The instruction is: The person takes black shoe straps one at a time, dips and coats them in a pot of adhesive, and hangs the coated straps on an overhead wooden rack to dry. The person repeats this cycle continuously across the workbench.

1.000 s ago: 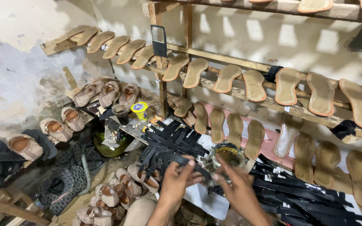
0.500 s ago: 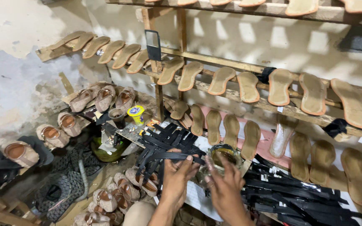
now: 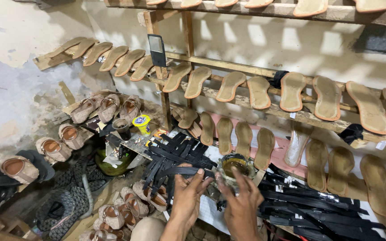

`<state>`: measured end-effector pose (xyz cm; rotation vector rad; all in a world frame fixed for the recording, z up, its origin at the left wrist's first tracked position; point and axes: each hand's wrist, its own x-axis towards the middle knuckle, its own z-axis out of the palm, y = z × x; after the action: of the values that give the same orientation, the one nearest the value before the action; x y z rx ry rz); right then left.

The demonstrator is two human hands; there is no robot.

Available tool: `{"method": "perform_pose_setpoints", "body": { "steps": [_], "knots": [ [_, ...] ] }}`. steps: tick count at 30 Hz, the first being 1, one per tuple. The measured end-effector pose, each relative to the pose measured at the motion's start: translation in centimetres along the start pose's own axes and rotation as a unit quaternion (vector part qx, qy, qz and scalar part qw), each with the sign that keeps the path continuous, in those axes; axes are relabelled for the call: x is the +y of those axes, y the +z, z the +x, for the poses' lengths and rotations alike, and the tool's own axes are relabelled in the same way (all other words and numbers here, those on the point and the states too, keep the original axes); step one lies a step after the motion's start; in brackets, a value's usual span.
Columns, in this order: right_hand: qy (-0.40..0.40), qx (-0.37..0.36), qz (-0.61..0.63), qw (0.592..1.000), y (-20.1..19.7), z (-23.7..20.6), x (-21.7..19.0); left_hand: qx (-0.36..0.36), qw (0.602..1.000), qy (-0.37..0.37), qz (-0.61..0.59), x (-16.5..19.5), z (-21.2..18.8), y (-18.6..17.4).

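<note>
A long, curved black leather strap (image 3: 182,171) is pinched at its near end by the fingertips of the left hand (image 3: 188,196), and is stretched away to the left over a heap of loose black straps (image 3: 175,154). Just right of that grip, the right hand (image 3: 240,203) is spread with fingers open over a small round tin of brown glue (image 3: 234,164); whether the tin is touched cannot be told. Both forearms are cut off below. Further right, a second pile of black straps (image 3: 318,207) is partly cropped.
</note>
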<state>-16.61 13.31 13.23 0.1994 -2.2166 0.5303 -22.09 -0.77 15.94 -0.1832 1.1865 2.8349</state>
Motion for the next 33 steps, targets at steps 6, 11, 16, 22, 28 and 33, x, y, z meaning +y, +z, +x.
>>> {"method": "perform_pose_setpoints", "body": {
  "steps": [6,11,16,22,28,33],
  "knots": [
    [0.043,0.020,-0.023,0.999,0.0,-0.5,-0.1,-0.019,1.000,0.009,-0.005,0.0,-0.2,-0.4],
    [0.007,0.026,0.001,1.000,0.1,-1.0,-0.2,-0.029,0.999,-0.034,-0.019,-0.1,-0.3,-0.8],
    [0.014,0.033,-0.021,0.999,0.1,-1.0,0.1,-0.041,0.999,0.013,0.006,0.0,-0.5,-0.8],
    [-0.042,0.056,-0.082,0.994,0.0,-0.6,0.0,-0.024,0.991,0.085,0.098,-0.5,-0.8,-0.9],
    [0.007,-0.005,-0.064,0.998,-0.7,-0.5,-0.3,-0.020,0.989,0.081,0.124,-0.7,-0.5,-2.0],
    [0.060,-0.035,-0.029,0.997,-0.2,-1.0,0.4,-0.087,0.973,0.121,0.178,-0.2,-0.6,-3.1]
  ]
}}
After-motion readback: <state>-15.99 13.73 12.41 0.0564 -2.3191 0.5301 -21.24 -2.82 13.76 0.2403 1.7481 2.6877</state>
